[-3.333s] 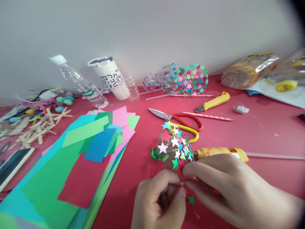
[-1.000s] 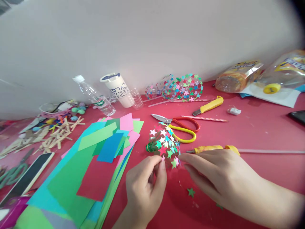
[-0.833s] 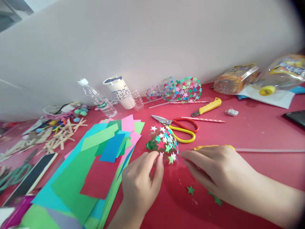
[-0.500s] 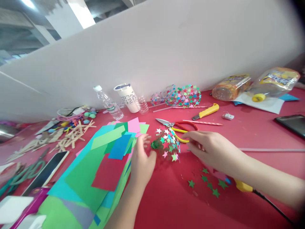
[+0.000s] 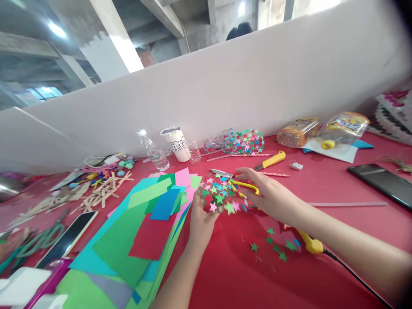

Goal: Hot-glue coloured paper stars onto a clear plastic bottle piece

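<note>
on the red tabletop [image 5: 225, 274], our left hand [image 5: 202, 218] grasps a see-through plastic bottle piece [image 5: 219, 198] dotted with multicoloured stars [image 5: 229, 208], while our right hand [image 5: 265, 189] hangs unclenched beside yellow-handled metal scissors [image 5: 222, 174].

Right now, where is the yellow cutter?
In the head view, the yellow cutter lies right of centre on the red table, beyond the right hand, between the star-covered bottle by the wall and the small white object.
</note>
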The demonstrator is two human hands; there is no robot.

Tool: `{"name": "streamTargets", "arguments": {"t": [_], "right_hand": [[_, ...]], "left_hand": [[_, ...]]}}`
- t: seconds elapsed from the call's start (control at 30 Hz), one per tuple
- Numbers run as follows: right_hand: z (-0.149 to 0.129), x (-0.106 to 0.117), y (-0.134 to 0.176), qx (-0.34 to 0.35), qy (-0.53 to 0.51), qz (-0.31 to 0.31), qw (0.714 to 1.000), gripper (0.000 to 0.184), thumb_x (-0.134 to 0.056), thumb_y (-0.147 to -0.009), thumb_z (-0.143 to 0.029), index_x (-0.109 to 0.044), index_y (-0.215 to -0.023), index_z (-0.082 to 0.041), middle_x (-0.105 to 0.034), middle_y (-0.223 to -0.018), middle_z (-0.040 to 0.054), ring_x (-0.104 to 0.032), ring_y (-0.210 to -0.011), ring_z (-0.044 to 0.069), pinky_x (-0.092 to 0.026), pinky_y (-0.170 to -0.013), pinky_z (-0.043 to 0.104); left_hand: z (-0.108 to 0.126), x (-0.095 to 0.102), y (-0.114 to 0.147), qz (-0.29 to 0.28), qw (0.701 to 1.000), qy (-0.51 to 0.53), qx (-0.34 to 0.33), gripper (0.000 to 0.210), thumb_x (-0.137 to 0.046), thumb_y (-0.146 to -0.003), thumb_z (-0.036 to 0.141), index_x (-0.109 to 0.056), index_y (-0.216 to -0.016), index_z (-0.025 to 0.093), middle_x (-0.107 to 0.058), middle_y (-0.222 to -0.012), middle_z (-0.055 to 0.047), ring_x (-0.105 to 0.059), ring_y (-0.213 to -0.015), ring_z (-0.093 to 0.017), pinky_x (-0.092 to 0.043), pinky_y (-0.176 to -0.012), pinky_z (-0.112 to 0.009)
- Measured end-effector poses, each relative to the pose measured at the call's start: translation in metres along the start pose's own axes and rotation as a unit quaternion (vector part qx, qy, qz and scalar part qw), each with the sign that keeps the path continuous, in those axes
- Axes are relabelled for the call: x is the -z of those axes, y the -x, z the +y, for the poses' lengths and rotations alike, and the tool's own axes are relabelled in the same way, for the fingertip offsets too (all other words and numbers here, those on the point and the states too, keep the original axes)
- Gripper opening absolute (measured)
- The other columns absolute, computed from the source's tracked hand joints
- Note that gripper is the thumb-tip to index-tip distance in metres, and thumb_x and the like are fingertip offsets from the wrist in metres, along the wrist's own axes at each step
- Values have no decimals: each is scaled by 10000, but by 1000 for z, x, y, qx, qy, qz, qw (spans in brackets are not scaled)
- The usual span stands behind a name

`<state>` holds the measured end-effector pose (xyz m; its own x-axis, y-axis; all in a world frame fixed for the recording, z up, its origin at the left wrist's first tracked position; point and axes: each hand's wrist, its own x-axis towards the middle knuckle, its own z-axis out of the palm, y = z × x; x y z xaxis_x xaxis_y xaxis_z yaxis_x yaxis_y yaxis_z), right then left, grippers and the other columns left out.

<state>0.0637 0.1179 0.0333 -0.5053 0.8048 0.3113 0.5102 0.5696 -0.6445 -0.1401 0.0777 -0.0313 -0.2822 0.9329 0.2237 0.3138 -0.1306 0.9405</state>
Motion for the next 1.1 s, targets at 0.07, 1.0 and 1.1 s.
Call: {"name": "streamTargets", "arguments": {"t": [0.07,1.0,1.1], "right_hand": [[2,-1,0,-3,-15,2,1000,381,-459,-921,-256,-404,-1298,-241,-623,-1280,109,-600,-1161,233,-516,-910,407],[12,16,-20,-18,-101,45,994,308,-450,-899,-264,-497,-1203,-240,-622,-1237,93,-575,-1168,216,-467,-984,423],[23,31,-2,-41,-90,71,993,286,-469,-899,-306,-515,-1178,-260,-634,-1198,76,-592,-1128,224,-473,-968,429]], "left_hand": [[3,-5,3,3,1000,18,8,637,-694,-699,224,-403,-1266,242,-625,-1131,-84,-618,-1047,-219,-507,-821,-326],[24,8,5,51,996,73,6,352,-574,-857,457,-552,-1110,213,-640,-1116,-86,-631,-1012,-217,-520,-819,-313],[27,15,3,126,990,54,-39,209,-572,-873,407,-536,-970,225,-597,-949,-15,-592,-870,-153,-476,-757,-246]]}}
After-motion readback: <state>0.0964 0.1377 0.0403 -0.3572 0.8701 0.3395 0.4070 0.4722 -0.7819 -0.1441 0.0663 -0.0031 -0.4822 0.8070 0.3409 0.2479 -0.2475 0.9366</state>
